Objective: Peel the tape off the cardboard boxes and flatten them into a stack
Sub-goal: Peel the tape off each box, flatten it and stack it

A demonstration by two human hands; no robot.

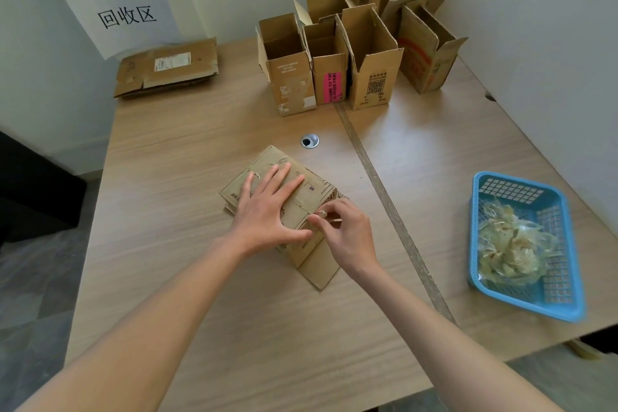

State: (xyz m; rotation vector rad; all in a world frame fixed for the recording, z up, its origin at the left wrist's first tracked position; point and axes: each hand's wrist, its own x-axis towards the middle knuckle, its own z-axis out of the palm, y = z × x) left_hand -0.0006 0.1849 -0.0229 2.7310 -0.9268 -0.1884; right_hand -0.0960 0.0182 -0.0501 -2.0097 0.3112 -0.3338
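Observation:
A small cardboard box lies collapsed on the wooden table in front of me. My left hand presses flat on its top with fingers spread. My right hand pinches a bit of clear tape at the box's right side, thumb and forefinger together. A stack of flattened boxes lies at the far left of the table. Several upright open boxes stand in a group at the back.
A blue plastic basket holding crumpled peeled tape sits at the right. A round cable hole is in the table beyond the box. A seam strip runs down the table. A paper sign hangs on the left wall.

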